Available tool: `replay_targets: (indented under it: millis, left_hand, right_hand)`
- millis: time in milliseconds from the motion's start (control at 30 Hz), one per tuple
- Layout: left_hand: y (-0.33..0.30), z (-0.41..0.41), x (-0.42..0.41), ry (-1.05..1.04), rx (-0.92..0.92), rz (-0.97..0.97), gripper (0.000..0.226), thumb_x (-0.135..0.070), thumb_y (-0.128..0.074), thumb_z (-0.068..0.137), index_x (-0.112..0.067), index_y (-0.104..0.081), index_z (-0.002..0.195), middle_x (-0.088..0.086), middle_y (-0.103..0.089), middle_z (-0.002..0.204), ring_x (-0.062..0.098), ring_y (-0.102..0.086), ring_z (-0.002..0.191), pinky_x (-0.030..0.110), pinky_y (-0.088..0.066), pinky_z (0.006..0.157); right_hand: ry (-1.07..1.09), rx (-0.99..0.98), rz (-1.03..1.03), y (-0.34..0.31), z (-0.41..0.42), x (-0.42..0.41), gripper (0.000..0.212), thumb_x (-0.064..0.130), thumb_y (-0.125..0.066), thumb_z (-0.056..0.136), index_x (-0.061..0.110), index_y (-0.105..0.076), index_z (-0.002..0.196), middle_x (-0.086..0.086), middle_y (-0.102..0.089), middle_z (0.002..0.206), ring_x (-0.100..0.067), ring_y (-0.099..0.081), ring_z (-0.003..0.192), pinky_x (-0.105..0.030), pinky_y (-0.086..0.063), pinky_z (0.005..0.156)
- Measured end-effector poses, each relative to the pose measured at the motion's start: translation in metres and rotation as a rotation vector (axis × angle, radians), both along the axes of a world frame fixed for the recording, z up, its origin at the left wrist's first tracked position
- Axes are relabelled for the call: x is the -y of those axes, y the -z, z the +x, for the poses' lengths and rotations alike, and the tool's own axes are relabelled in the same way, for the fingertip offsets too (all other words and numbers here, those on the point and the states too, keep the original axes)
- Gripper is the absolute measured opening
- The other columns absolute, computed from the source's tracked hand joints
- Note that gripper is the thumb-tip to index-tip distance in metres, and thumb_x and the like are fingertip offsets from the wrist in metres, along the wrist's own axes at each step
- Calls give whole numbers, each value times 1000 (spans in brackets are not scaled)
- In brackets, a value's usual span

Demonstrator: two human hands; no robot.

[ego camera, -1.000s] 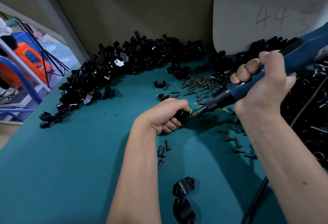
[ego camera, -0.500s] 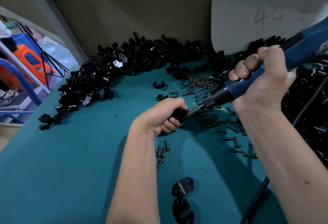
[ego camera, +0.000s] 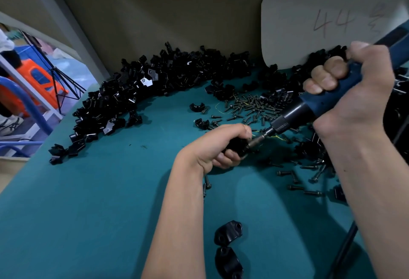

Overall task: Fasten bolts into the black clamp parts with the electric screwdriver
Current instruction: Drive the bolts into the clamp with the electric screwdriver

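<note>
The clamp part sits low over the green table at centre, gripped in my left hand with the fingers curled round it (most of the part is hidden by them). My right hand is wrapped tight on the blue electric screwdriver, whose bit angles down-left and meets the part. I note loose bolts scattered just beyond the hands, a heap of black parts along the back wall, and two parts lying near the front edge.
</note>
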State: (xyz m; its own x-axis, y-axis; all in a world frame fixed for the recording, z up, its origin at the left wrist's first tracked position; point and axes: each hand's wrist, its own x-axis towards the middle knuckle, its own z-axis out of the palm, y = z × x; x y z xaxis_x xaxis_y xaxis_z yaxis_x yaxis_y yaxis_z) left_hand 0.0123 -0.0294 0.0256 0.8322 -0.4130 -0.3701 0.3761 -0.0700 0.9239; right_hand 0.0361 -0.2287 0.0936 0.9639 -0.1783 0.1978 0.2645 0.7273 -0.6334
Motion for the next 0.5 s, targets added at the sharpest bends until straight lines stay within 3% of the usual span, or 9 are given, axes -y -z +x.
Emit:
replay_targets:
  millis: [100, 267, 400, 500]
  left_hand:
    - [-1, -4, 4, 75, 15, -32, 8, -26, -51, 84, -24, -45, 78, 0, -32, 57, 3, -23, 38, 12, -14, 31]
    - [-2, -9, -6, -26, 151, -70, 13, -21, -52, 87, -23, -46, 76, 2, -34, 57, 7, -23, 40, 14, -13, 35]
    - [3, -7, -11, -33, 220, 31, 27, -29, -68, 91, -24, -52, 71, 2, -49, 59, 12, -39, 41, 18, -29, 37]
    - [6, -7, -7, 49, 224, 56, 31, -27, -78, 89, -23, -53, 72, 7, -57, 61, 18, -51, 44, 24, -45, 40]
  right_hand:
    - [-131, 81, 39, 0, -2, 7, 24, 27, -46, 100, 22, -45, 76, 9, -37, 59, -8, -32, 49, -24, -32, 50]
    - [-153, 54, 285, -10, 3, 21, 19, 30, -51, 87, 20, -43, 74, 9, -39, 54, -7, -35, 42, -22, -33, 44]
    - [-7, -33, 212, -12, 5, 21, 31, 24, -41, 101, 22, -39, 71, 8, -35, 56, -9, -33, 46, -23, -32, 47]
    - [52, -44, 157, -11, 2, 14, 30, 26, -47, 103, 22, -40, 74, 7, -36, 60, -9, -34, 49, -24, -32, 50]
